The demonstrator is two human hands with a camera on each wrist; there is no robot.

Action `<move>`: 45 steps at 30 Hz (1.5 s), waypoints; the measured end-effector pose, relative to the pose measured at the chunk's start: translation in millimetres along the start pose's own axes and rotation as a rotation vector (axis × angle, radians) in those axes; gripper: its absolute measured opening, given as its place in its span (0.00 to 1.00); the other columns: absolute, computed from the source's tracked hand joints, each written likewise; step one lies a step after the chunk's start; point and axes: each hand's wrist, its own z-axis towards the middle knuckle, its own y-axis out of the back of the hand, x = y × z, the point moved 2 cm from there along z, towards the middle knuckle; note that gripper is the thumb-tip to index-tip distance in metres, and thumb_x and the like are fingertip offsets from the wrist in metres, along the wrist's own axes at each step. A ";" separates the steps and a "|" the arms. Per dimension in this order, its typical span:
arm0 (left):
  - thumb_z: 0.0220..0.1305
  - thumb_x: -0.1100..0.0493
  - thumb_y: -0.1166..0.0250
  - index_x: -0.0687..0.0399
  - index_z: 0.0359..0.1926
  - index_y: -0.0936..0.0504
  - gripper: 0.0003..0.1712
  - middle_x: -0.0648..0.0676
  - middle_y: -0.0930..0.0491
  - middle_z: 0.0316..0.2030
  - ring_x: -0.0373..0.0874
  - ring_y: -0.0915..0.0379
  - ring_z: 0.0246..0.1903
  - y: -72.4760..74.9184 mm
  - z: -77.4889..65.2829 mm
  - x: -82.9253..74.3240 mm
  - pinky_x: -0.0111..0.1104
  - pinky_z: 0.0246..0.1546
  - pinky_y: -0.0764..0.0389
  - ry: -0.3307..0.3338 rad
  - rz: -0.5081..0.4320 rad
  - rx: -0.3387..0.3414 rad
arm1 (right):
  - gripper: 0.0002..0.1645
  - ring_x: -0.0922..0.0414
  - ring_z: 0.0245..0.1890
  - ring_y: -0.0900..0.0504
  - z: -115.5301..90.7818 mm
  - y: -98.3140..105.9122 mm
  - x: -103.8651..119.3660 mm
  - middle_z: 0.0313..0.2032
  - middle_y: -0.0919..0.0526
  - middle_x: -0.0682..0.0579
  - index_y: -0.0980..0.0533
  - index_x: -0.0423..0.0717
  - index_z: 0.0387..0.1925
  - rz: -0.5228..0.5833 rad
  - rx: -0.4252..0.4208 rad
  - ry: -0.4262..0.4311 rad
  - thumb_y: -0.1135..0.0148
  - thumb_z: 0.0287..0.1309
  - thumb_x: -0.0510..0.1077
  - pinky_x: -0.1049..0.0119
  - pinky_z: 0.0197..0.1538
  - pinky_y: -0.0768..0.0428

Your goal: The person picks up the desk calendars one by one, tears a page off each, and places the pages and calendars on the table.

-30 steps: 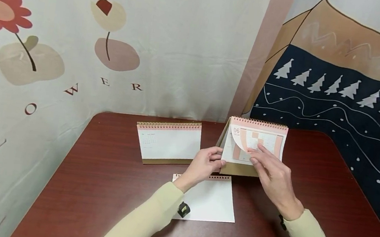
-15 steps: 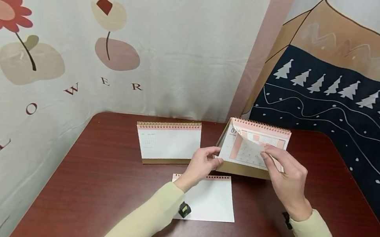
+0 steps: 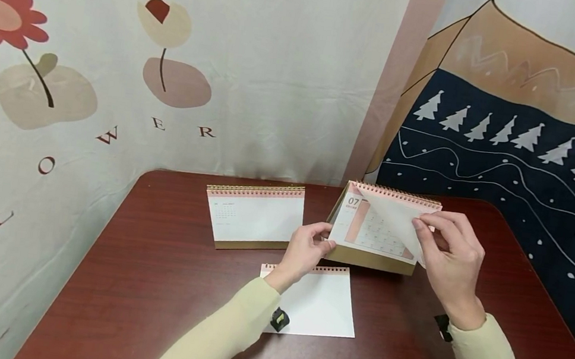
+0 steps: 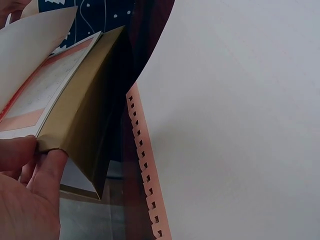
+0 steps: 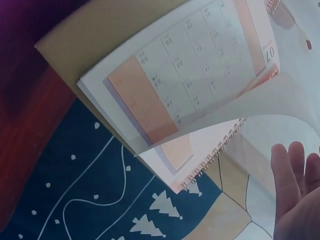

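A spiral-bound desk calendar [image 3: 378,232] with a tan card stand leans tent-like at the back right of the table. Its front page shows "07" with a pink-and-white date grid. My left hand [image 3: 305,250] grips the stand's lower left corner; in the left wrist view the thumb lies in front and fingers [image 4: 48,175] reach round the card edge. My right hand [image 3: 453,257] pinches a lifted page [image 3: 399,214], which curls diagonally over the grid from the top coil. In the right wrist view that page [image 5: 220,117] bends up from the coil [image 5: 212,155].
A second desk calendar [image 3: 256,217] stands to the left. A loose white sheet [image 3: 323,303] with punched holes along its pink edge lies in front, partly under the left forearm. Printed cloth [image 3: 279,71] hangs behind the dark red table [image 3: 161,284].
My right hand has moved right and slightly up, peeling the "06" page back and uncovering "07" beneath. The calendar has turned slightly. My left hand has stayed at its corner.
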 end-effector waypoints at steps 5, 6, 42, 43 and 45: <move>0.62 0.69 0.36 0.61 0.50 0.16 0.15 0.58 0.17 0.37 0.36 0.22 0.29 -0.8 -0.6 1.5 0.24 0.31 0.22 -0.013 0.034 -0.025 | 0.11 0.76 0.37 0.24 3.9 2.0 -7.2 0.35 0.20 0.35 0.16 0.29 0.33 -0.030 -0.024 -0.044 0.30 0.44 0.21 0.90 0.41 0.26; 0.61 0.69 0.36 0.60 0.50 0.16 0.15 0.58 0.17 0.37 0.36 0.23 0.29 -0.9 -0.5 1.9 0.25 0.31 0.21 -0.016 0.041 -0.029 | 0.10 0.76 0.38 0.24 4.1 2.3 -10.1 0.36 0.20 0.36 0.16 0.30 0.33 -0.042 -0.029 -0.058 0.30 0.45 0.22 0.90 0.41 0.26; 0.60 0.67 0.34 0.57 0.48 0.15 0.14 0.55 0.16 0.35 0.35 0.24 0.29 -2.0 -7.5 -4.6 0.26 0.32 0.23 -0.078 0.197 -0.096 | 0.10 0.78 0.29 0.25 32.7 15.2 -31.1 0.35 0.18 0.66 0.15 0.37 0.40 -0.152 -0.082 -0.321 0.34 0.62 0.40 0.86 0.36 0.28; 0.60 0.67 0.34 0.57 0.48 0.15 0.14 0.55 0.16 0.35 0.35 0.25 0.29 -2.2 -7.4 -4.5 0.26 0.32 0.24 -0.075 0.195 -0.095 | 0.10 0.78 0.29 0.25 33.1 15.4 -32.8 0.35 0.18 0.66 0.15 0.38 0.40 -0.151 -0.078 -0.329 0.33 0.62 0.41 0.85 0.36 0.28; 0.61 0.67 0.35 0.57 0.48 0.15 0.14 0.55 0.16 0.35 0.36 0.25 0.29 -2.8 -7.2 -4.6 0.26 0.32 0.24 -0.072 0.191 -0.092 | 0.10 0.77 0.29 0.25 33.9 16.0 -35.8 0.35 0.19 0.70 0.15 0.39 0.41 -0.144 -0.070 -0.341 0.33 0.62 0.41 0.85 0.36 0.28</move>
